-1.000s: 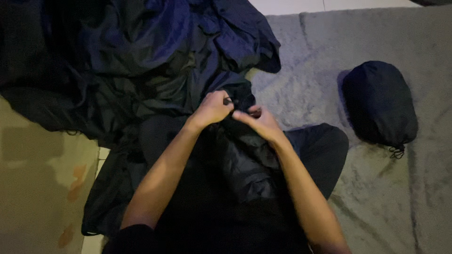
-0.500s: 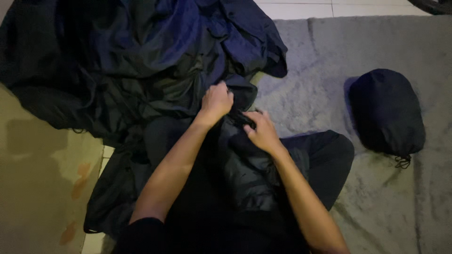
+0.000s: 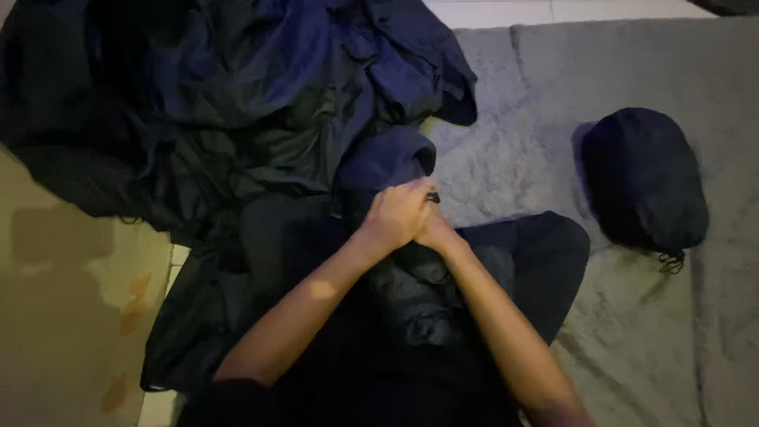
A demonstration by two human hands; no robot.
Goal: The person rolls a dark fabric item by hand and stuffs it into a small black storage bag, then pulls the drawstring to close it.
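- Nearest the camera, both bare forearms reach up over a dark lap and a crumpled black bag lying on it.
- The left hand and right hand are pressed together, the left closed over the right; a small dark piece pokes out at their top edge, and what it is cannot be told.
- Just beyond the hands lies a heap of dark blue fabric, loose and creased, spreading left and up.
- The heap rests partly on a grey fuzzy rug and partly on a pale floor at left, which carries a few orange marks.
- Well to the right on the rug sits a stuffed dark sack, its cord end at its lower edge.
- Farthest off, light tiles border the rug.
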